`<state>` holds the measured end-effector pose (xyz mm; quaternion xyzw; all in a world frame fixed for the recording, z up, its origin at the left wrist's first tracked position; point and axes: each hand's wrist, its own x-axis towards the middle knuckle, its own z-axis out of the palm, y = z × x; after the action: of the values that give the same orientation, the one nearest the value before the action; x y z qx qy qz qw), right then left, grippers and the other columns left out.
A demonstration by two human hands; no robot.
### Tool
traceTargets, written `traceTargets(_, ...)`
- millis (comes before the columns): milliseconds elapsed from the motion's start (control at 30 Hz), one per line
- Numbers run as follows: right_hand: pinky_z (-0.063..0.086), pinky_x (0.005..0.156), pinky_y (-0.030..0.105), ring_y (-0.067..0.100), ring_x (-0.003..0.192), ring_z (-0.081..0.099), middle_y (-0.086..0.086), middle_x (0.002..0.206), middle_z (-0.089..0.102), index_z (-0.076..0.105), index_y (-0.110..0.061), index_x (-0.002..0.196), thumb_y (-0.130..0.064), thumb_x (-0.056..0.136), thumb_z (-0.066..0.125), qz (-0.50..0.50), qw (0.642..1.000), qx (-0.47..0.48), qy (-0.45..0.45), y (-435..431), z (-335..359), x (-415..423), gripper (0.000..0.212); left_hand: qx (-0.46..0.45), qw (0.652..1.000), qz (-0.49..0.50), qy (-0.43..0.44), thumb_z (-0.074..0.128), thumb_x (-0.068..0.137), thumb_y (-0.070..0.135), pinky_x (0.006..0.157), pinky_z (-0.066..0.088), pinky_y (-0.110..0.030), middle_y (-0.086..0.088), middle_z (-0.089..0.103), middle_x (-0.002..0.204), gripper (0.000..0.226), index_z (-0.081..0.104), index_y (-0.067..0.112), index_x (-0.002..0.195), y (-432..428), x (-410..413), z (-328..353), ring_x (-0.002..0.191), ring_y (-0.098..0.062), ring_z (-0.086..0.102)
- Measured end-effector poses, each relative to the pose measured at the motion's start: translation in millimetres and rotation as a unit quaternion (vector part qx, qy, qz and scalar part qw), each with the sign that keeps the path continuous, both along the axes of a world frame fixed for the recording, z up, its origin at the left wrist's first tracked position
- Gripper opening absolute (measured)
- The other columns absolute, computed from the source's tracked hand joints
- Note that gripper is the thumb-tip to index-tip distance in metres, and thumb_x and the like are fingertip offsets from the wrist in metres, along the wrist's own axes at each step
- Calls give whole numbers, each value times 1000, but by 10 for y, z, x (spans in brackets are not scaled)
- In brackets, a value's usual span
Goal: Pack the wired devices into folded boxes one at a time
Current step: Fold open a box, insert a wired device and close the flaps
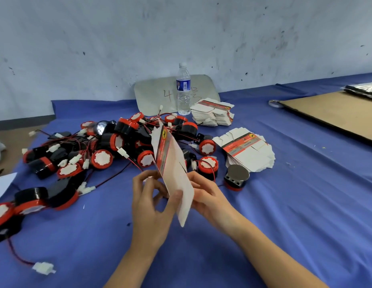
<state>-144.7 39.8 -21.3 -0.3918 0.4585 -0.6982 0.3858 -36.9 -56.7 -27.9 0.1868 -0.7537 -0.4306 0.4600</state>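
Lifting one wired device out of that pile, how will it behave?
Likely drags neighbours: the wires cross all through the pile of wired devices. Round bodies would probably roll if set on edge. The lead and white connector will likely dangle limp and could snag.

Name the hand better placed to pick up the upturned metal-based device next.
Right, probably. The right hand is nearest the upturned device; the left hand is beyond the box blank. Both grip it.

Both hands (152, 196) hold a flat box (174, 175) over blue cloth (284, 204)
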Motion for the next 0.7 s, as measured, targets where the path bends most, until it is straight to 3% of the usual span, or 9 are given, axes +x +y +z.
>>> traceTargets(100, 50, 79, 27, 18, 89, 66, 2, 96, 70, 68, -19, 99, -30, 78, 62, 0, 998, -6, -65, -9, 52, -14, 25, -39, 999, 26, -1, 61, 85, 46, 76, 52, -12, 1, 43, 134, 32, 53, 15, 80, -45, 12, -37, 120, 13, 43)
traceTargets(200, 45, 93, 41, 26, 110, 60, 4, 120, 67, 63, -26, 122, -68, 69, 69, 28, 989, -25, -146, 8, 58, -47, 67, -101, 994, 22, -35, 58, 88, 25, 82, 47, -9, 17, 34, 146, 20, 45, 18, 75, -56, 12, -51, 122, 13, 42)
traceTargets(267, 49, 97, 41, 25, 118, 60, 7, 129, 64, 63, -26, 126, -79, 61, 67, 56, 984, -18, -167, 44, 72, -50, 84, -113, 992, 7, -50, 55, 81, 20, 89, 48, -21, 21, 29, 147, 16, 43, 14, 72, -57, 13, -50, 131, 4, 41)
traceTargets(367, 54, 91, 37, 25, 116, 62, 8, 127, 64, 55, -20, 129, -73, 46, 80, 60, 971, -4, -231, 49, 76, -72, 101, -128, 991, -6, -38, 51, 81, 9, 94, 50, -42, 14, 33, 149, 18, 40, 16, 69, -41, 25, -48, 132, -4, 44)
traceTargets(433, 54, 89, 35, 23, 115, 63, 7, 126, 65, 54, -20, 128, -70, 45, 83, 69, 966, -6, -248, 35, 69, -79, 101, -122, 992, -9, -19, 49, 81, 4, 93, 48, -33, 7, 37, 151, 24, 37, 19, 68, -23, 30, -39, 128, -2, 47)
traceTargets(533, 56, 84, 34, 21, 109, 66, 6, 119, 69, 59, -19, 123, -65, 46, 86, 86, 964, 8, -251, 23, 33, -42, 94, -69, 997, -31, 7, 46, 81, 2, 71, 45, -20, 30, 42, 140, 11, 43, 9, 73, -14, 35, -65, 98, 6, 55)
traceTargets(600, 58, 75, 37, 25, 100, 70, 10, 114, 70, 54, -16, 127, -54, 43, 92, 55, 965, 25, -256, 1, 3, -29, 100, 9, 997, -59, 55, 44, 84, 8, 70, 48, -21, 37, 47, 130, 12, 48, 3, 94, -22, 48, -71, 100, 2, 57)
traceTargets(667, 58, 71, 40, 31, 94, 71, 16, 112, 70, 54, -11, 127, -36, 51, 94, -8, 971, 24, -239, -32, -10, -47, 89, 60, 988, -101, 96, 46, 82, 16, 77, 50, -25, 31, 53, 124, 26, 49, 29, 104, 20, 73, -40, 114, -3, 55)
traceTargets(700, 58, 70, 39, 33, 93, 71, 17, 110, 71, 56, -9, 124, -27, 58, 90, -43, 974, 26, -222, -35, -15, -64, 76, 78, 985, -116, 100, 47, 79, 17, 76, 51, -24, 27, 58, 117, 36, 50, 43, 104, 52, 75, -19, 108, -2, 58)
